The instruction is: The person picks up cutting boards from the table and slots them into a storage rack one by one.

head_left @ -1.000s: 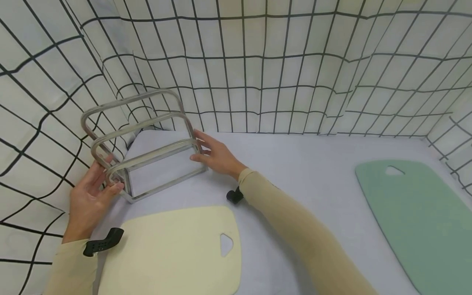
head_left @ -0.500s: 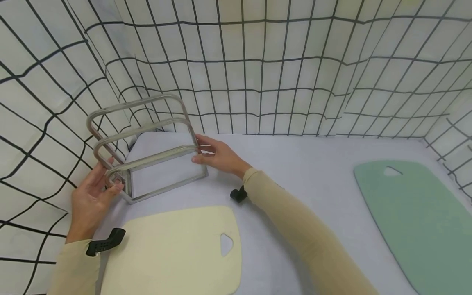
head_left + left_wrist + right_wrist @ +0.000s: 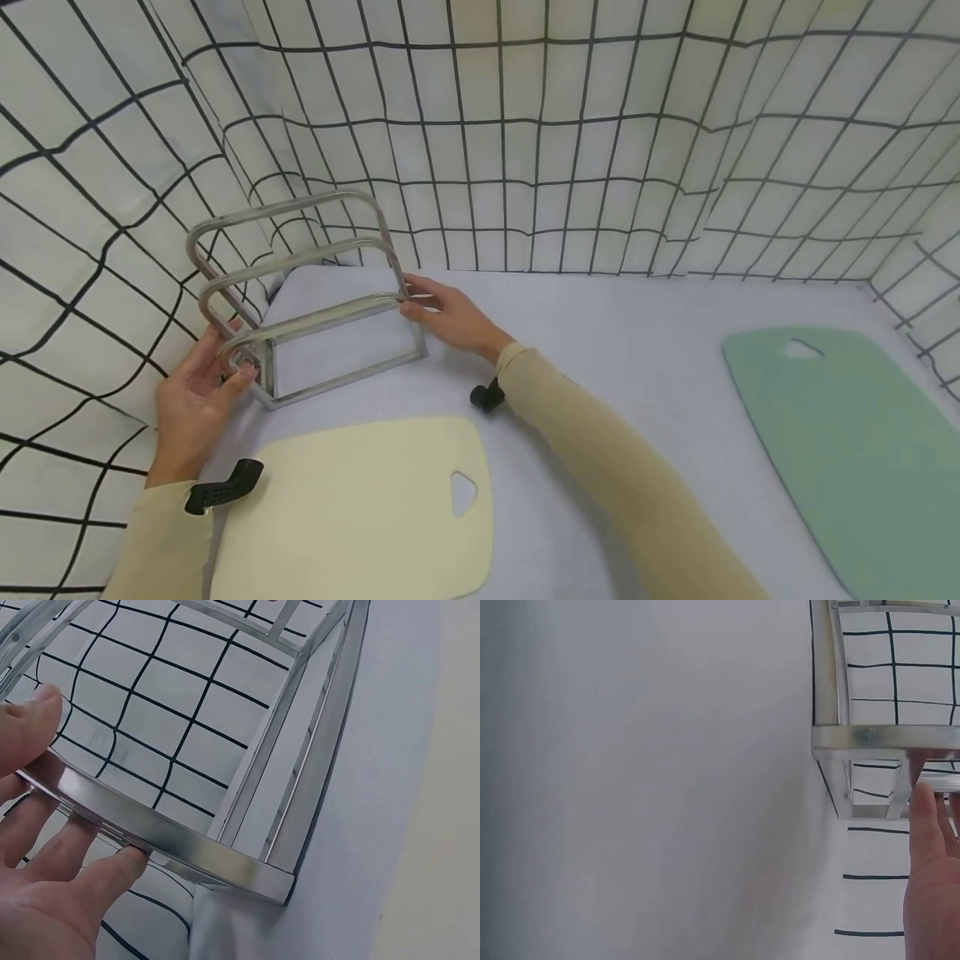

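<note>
A silver metal rack (image 3: pixel 348 379) with three upright rounded loops stands at the far left, set slightly askew. My left hand (image 3: pixel 191 408) grips its left side. In the left wrist view the thumb lies over a flat bar of the rack (image 3: pixel 180 844) and the fingers are underneath. My right hand (image 3: pixel 457 321) holds the right side, thumb in front and fingers behind. The right wrist view catches part of that hand (image 3: pixel 934 892) at the edge of the frame. A cream cutting board (image 3: pixel 352 508) with a cut-out handle lies flat in front of the rack.
A green cutting board (image 3: pixel 847 425) lies flat on the right side of the white surface (image 3: pixel 600 358). Black wire grid walls (image 3: pixel 510 150) with white behind them stand along the back and both sides; the left wall is close to the left hand.
The rack has shifted slightly to the right, and its top and right side sit a little lower in the head view. Both hands keep their hold and move with it. The boards stay put.
</note>
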{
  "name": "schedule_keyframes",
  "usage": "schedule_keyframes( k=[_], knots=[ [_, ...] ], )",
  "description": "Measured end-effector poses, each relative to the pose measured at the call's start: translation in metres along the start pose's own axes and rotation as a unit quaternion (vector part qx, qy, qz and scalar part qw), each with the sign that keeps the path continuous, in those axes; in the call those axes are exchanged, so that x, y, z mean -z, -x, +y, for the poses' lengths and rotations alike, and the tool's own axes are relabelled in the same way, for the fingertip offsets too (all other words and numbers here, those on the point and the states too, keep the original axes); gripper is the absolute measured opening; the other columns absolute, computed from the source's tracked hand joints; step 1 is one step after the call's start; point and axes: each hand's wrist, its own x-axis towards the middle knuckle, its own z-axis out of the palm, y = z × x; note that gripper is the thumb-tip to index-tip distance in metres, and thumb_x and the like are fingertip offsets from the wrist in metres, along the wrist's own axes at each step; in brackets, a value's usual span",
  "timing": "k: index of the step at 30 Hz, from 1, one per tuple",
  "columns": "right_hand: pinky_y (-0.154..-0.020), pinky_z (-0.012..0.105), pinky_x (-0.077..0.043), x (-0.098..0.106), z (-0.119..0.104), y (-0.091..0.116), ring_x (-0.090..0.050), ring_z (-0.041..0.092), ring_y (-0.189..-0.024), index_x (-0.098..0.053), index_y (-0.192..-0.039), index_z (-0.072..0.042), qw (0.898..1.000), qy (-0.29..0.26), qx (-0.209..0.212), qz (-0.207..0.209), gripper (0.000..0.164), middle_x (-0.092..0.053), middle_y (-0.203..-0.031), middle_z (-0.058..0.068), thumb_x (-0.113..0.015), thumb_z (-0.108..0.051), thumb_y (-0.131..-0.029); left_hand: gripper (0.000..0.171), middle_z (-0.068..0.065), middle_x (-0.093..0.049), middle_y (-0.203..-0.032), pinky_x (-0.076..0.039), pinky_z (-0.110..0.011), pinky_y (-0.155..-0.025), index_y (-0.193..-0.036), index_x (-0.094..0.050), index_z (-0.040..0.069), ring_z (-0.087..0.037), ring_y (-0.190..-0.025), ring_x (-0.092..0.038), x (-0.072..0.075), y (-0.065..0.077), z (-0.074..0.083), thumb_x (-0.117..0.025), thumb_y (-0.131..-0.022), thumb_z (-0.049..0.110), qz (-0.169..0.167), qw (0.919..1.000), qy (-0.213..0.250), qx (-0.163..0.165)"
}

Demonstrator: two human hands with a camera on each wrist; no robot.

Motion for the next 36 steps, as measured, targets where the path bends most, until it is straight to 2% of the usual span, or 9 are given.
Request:
schedule_keyframes(
  k=[5, 8, 12, 15, 17, 18, 23, 31, 36],
  knots=[
    [-0.110, 0.034, -0.046, 0.001, -0.001, 0.002, -0.049, 0.012, -0.137, -0.033, -0.149, -0.039, 1.000, -0.003, 0.002, 0.003, 0.060, -0.055, -0.143, -0.009, -0.056, -0.051, -0.095, 0.071, -0.007, -0.051, -0.148, -0.046, -0.007, -0.098, -0.149, -0.033, 0.001, 0.000, -0.128, -0.055, -0.001, 0.000, 0.002, -0.057, -0.085, -0.019, 0.000, 1.0000, -0.001, 0.005],
    [-0.110, 0.034, -0.046, 0.001, -0.001, 0.003, -0.049, 0.012, -0.137, -0.032, -0.149, -0.040, 1.000, -0.008, -0.001, -0.004, 0.061, -0.057, -0.141, -0.010, -0.056, -0.053, -0.094, 0.062, -0.005, -0.050, -0.149, -0.045, -0.005, -0.097, -0.150, -0.033, 0.005, 0.002, -0.131, -0.051, 0.000, 0.002, 0.004, -0.053, -0.093, -0.009, 0.005, 0.9970, -0.076, 0.011],
    [-0.112, 0.035, -0.044, 0.000, -0.003, 0.005, -0.048, 0.011, -0.138, -0.030, -0.149, -0.041, 1.000, -0.014, -0.005, -0.013, 0.062, -0.056, -0.141, -0.010, -0.055, -0.055, -0.093, 0.054, -0.002, -0.048, -0.150, -0.041, -0.002, -0.100, -0.151, -0.034, 0.014, 0.004, -0.135, -0.047, 0.002, 0.003, 0.004, -0.049, -0.100, 0.007, 0.023, 0.9846, -0.172, 0.025],
    [-0.112, 0.036, -0.044, 0.000, -0.003, 0.006, -0.046, 0.011, -0.139, -0.031, -0.149, -0.040, 1.000, -0.023, -0.007, -0.017, 0.062, -0.055, -0.142, -0.009, -0.055, -0.054, -0.094, 0.053, -0.004, -0.048, -0.151, -0.041, -0.002, -0.100, -0.151, -0.033, 0.014, 0.002, -0.136, -0.047, 0.003, 0.004, 0.003, -0.048, -0.101, 0.009, 0.032, 0.9854, -0.164, 0.035],
    [-0.113, 0.035, -0.043, 0.000, -0.003, 0.007, -0.046, 0.011, -0.139, -0.031, -0.149, -0.040, 1.000, -0.022, -0.007, -0.016, 0.062, -0.055, -0.142, -0.009, -0.055, -0.054, -0.094, 0.052, -0.004, -0.048, -0.151, -0.041, -0.001, -0.098, -0.151, -0.033, 0.014, 0.003, -0.135, -0.047, 0.002, 0.004, 0.003, -0.047, -0.101, 0.011, 0.032, 0.9833, -0.176, 0.033],
    [-0.113, 0.035, -0.043, 0.000, -0.003, 0.007, -0.046, 0.011, -0.139, -0.031, -0.149, -0.039, 1.000, -0.022, -0.006, -0.014, 0.062, -0.055, -0.142, -0.009, -0.055, -0.053, -0.094, 0.052, -0.005, -0.048, -0.150, -0.042, -0.002, -0.097, -0.151, -0.034, 0.013, 0.003, -0.134, -0.048, 0.002, 0.004, 0.003, -0.048, -0.101, 0.010, 0.035, 0.9853, -0.163, 0.036],
    [-0.113, 0.034, -0.043, -0.001, -0.002, 0.009, -0.047, 0.009, -0.138, -0.032, -0.149, -0.041, 1.000, -0.013, -0.011, -0.009, 0.061, -0.055, -0.141, -0.011, -0.055, -0.054, -0.094, 0.051, 0.001, -0.048, -0.151, -0.043, 0.000, -0.094, -0.151, -0.035, 0.014, 0.007, -0.131, -0.048, 0.001, 0.006, 0.006, -0.048, -0.102, 0.014, 0.028, 0.9795, -0.193, 0.050],
    [-0.113, 0.035, -0.043, -0.002, -0.001, 0.009, -0.047, 0.007, -0.138, -0.029, -0.148, -0.043, 1.000, -0.006, -0.016, -0.004, 0.062, -0.056, -0.140, -0.015, -0.055, -0.056, -0.093, 0.052, 0.000, -0.043, -0.154, -0.042, 0.001, -0.092, -0.152, -0.032, 0.015, 0.005, -0.135, -0.045, -0.001, 0.007, 0.010, -0.047, -0.102, 0.017, 0.014, 0.9868, -0.147, 0.065],
    [-0.113, 0.035, -0.043, 0.000, 0.000, 0.011, -0.046, 0.007, -0.138, -0.028, -0.150, -0.040, 1.000, -0.003, -0.015, -0.002, 0.064, -0.055, -0.141, -0.013, -0.055, -0.053, -0.094, 0.052, 0.000, -0.041, -0.156, -0.041, 0.002, -0.090, -0.153, -0.031, 0.015, 0.006, -0.135, -0.044, -0.005, 0.005, 0.011, -0.045, -0.103, 0.021, 0.014, 0.9819, -0.178, 0.065]
  ],
)
